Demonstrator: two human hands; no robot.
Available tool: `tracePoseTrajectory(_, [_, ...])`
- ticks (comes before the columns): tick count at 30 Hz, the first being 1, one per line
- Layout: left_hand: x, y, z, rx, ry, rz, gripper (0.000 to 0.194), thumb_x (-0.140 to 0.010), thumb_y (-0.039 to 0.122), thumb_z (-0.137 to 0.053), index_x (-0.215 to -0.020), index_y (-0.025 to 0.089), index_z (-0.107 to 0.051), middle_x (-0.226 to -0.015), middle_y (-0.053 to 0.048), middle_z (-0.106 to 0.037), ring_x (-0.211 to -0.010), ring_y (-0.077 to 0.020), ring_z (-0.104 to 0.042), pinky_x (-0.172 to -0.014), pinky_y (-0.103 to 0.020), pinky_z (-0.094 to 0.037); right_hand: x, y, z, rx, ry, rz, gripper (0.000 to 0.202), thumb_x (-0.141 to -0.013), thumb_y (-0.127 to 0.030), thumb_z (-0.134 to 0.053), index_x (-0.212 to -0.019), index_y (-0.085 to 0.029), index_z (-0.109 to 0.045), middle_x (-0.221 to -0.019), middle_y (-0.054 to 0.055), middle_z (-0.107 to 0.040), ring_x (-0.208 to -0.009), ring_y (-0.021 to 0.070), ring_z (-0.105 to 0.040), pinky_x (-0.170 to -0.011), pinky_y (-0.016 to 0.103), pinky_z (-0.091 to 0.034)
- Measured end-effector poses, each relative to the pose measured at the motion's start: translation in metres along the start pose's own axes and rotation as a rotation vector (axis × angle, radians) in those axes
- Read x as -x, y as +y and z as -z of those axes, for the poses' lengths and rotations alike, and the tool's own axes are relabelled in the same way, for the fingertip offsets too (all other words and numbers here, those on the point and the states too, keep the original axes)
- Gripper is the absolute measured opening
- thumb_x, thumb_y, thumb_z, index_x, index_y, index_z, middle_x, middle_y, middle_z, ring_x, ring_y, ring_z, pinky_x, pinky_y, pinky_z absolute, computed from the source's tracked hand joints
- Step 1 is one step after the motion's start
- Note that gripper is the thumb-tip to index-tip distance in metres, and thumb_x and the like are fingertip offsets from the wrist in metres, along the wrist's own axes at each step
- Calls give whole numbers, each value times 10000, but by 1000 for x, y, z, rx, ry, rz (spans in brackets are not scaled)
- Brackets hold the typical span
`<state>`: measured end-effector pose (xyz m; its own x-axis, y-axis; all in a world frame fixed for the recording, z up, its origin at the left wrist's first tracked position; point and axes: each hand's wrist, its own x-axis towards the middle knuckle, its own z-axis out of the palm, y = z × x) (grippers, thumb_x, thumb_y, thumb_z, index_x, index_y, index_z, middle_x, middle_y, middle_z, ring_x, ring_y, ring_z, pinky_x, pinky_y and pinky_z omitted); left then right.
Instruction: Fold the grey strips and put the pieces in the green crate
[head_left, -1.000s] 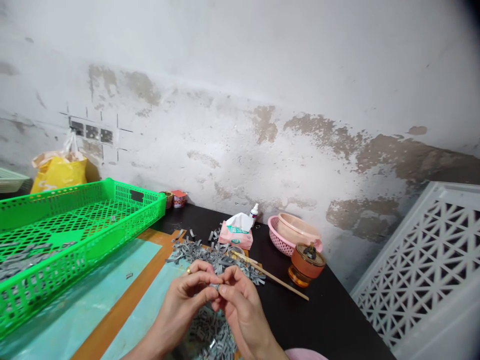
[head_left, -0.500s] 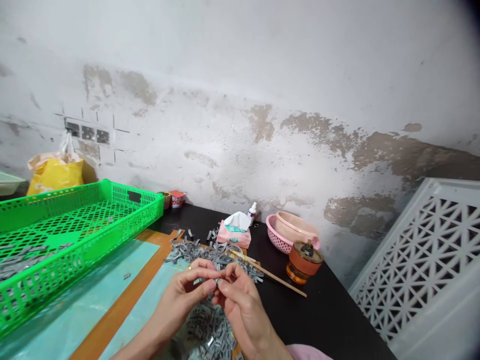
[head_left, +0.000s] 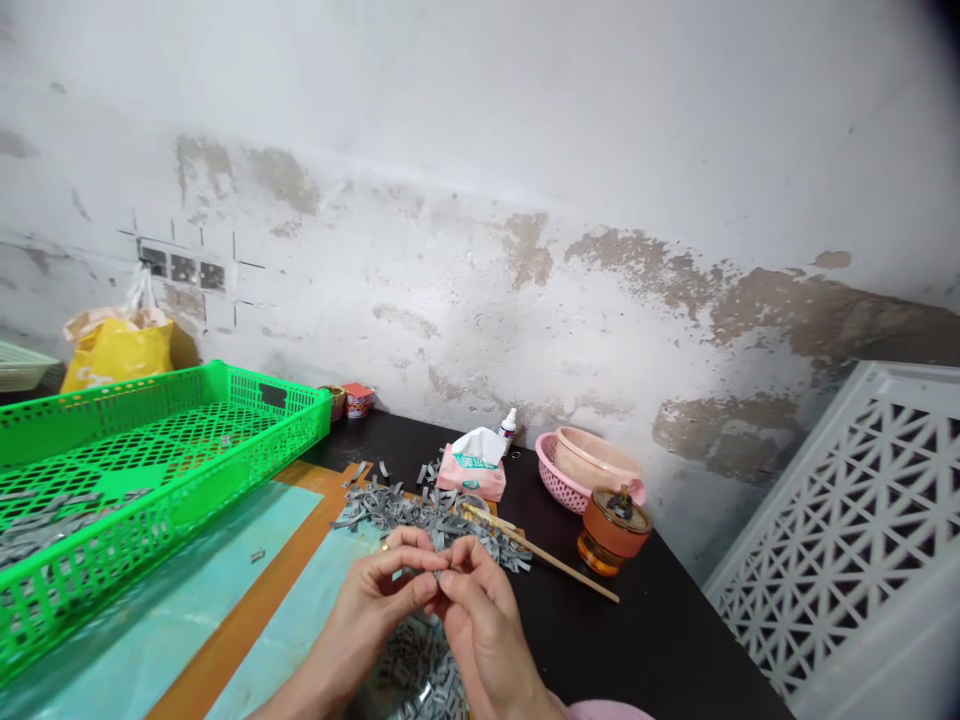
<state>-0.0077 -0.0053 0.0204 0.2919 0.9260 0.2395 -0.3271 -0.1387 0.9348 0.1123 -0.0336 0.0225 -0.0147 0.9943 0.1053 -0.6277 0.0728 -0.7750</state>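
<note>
My left hand (head_left: 390, 590) and my right hand (head_left: 480, 610) meet fingertip to fingertip over the table. Both are closed in a pinch on a small grey strip (head_left: 439, 575), mostly hidden by the fingers. Behind the hands lies a loose heap of grey strips (head_left: 390, 505). Below and between my wrists is a pile of short, folded-looking grey pieces (head_left: 424, 665), partly covered by the hands and forearms.
A green plastic crate (head_left: 225, 465) with grey strips in it stands left. Behind the heap are a pink tissue pack (head_left: 471, 478) and white bottle (head_left: 508, 424). Right are a wooden stick (head_left: 574, 573), pink baskets (head_left: 592, 460), an amber jar (head_left: 613, 530) and a white lattice panel (head_left: 847, 530).
The whole view has shifted slightly, with things sitting a little lower and further right. My hands stay pinched together, and the fingertips have drawn closer over the grey strip.
</note>
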Motion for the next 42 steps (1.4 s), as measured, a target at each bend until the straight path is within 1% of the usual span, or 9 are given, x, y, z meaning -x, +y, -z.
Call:
tracePoseTrajectory(5, [-2, -4, 1, -12, -6, -21, 222, -679, 423, -804, -761, 217, -795, -935, -25, -500, -778, -170, -538, -634, -243, -477, 0, 1, 1, 40, 2, 56, 296, -656, -296, -758, -698, -216, -476, -721, -34, -464, -666, 136, -440, -644, 261, -391])
tracePoseTrajectory(12, [1, -3, 3, -121, -10, -88, 197, -764, 409, -731, -808, 219, -762, -962, -40, -522, -882, -218, -547, -698, -265, -486, 1, -6, 3, -29, -116, 1, 354, -651, -290, -811, -743, -214, -478, -763, -33, -470, -714, 136, -478, -703, 260, -402])
tracePoseTrajectory(24, [1, -1, 8, -251, -78, -151, 147, -832, 354, -661, -851, 234, -745, -983, -47, -541, -933, -235, -565, -771, -302, -465, -6, -6, 10, -32, -147, -30, 382, -643, -233, -842, -755, -208, -477, -765, -30, -529, -734, 131, -499, -705, 244, -395])
tracePoseTrajectory(27, [-1, 1, 10, -284, -11, -216, 101, -799, 306, -701, -878, 244, -715, -1018, -48, -558, -923, -230, -569, -734, -291, -470, -9, -9, 14, 32, -162, 7, 399, -636, -221, -851, -746, -205, -468, -754, -37, -543, -701, 118, -481, -683, 234, -380])
tracePoseTrajectory(29, [-1, 1, 11, -336, 48, -279, 71, -773, 276, -726, -826, 239, -694, -997, -43, -568, -900, -222, -563, -707, -277, -462, -11, -12, 17, 88, -174, 38, 409, -629, -227, -857, -744, -204, -466, -742, -41, -552, -677, 112, -471, -660, 230, -365])
tracePoseTrajectory(31, [-1, 1, 13, -406, 53, -310, 52, -773, 268, -723, -764, 227, -691, -951, -40, -574, -871, -215, -559, -698, -271, -449, -13, -14, 19, 152, -184, 72, 407, -629, -235, -858, -746, -203, -470, -736, -42, -559, -677, 113, -475, -652, 231, -356])
tracePoseTrajectory(34, [-2, 0, 15, -464, 3, -277, 76, -805, 287, -685, -779, 218, -704, -938, -48, -585, -878, -220, -563, -722, -280, -440, -17, -17, 24, 269, -190, 126, 392, -626, -238, -859, -733, -198, -483, -730, -40, -571, -687, 116, -486, -663, 237, -359])
tracePoseTrajectory(39, [-5, 2, 15, -396, -111, -157, 141, -828, 326, -646, -768, 199, -651, -900, -37, -578, -842, -212, -560, -690, -273, -432, -21, -19, 28, 423, -191, 185, 369, -582, -244, -874, -676, -189, -521, -700, -40, -580, -672, 120, -499, -651, 236, -381])
tracePoseTrajectory(42, [-3, 0, 14, -404, -126, -169, 173, -866, 344, -589, -769, 202, -602, -876, -31, -569, -831, -209, -545, -697, -279, -425, -21, -18, 29, 477, -166, 180, 304, -585, -240, -866, -695, -189, -588, -704, -35, -598, -684, 127, -527, -652, 234, -409])
